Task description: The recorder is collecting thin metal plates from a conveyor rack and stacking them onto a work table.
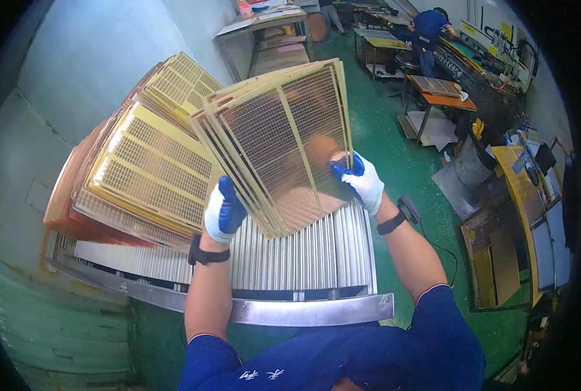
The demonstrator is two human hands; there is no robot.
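A thin stack of yellow-framed mesh panels (pixel 284 137) stands tilted above a ribbed metal table (pixel 303 254). My left hand (pixel 223 212), in a white and blue glove, grips the stack's lower left edge. My right hand (pixel 361 180), gloved the same way, grips its right edge with fingers reaching behind the mesh. To the left lies a large fanned pile of the same yellow panels (pixel 150 166), leaning toward the pale wall.
A metal rail (pixel 290 309) fronts the table. The floor (pixel 401 163) is green. A person in blue (pixel 428 32) stands at benches at the back right. A yellow workbench (pixel 522 195) with tools and a small orange table (pixel 441 94) sit to the right.
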